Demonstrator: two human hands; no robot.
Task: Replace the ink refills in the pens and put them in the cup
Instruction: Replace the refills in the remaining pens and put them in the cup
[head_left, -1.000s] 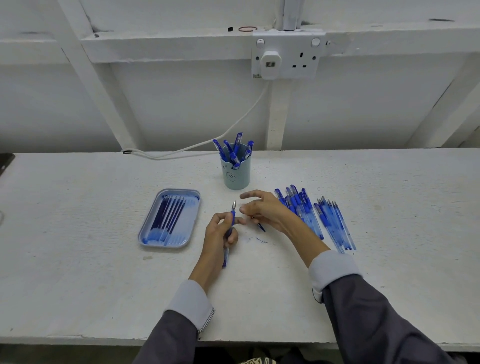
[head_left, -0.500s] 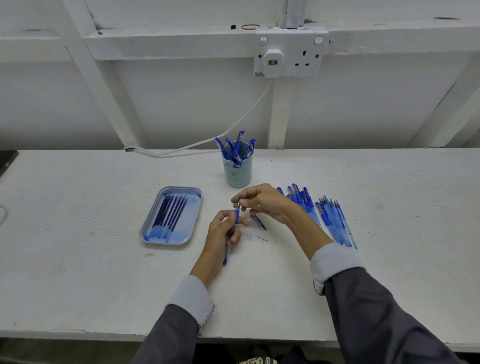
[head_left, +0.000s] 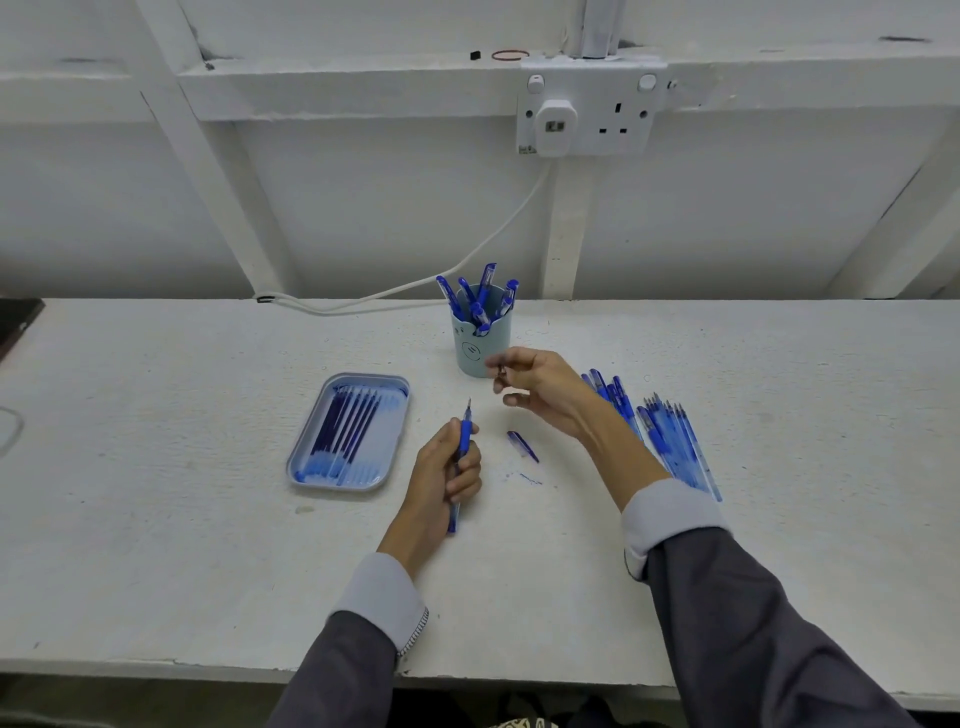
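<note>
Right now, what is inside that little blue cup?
Several blue pens stand in the cup, tops above the rim. Its wall hides their lower parts and the bottom.

- No word, brand or number is legible anywhere in view.
- Cup (head_left: 467, 344): a small mark of short dark strokes on its front, a drawn figure rather than letters.
- Socket (head_left: 592, 111): a tiny dark label at its lower left corner, too small to read.
- Pens (head_left: 670, 441): barrels too blurred to show any print.
</note>
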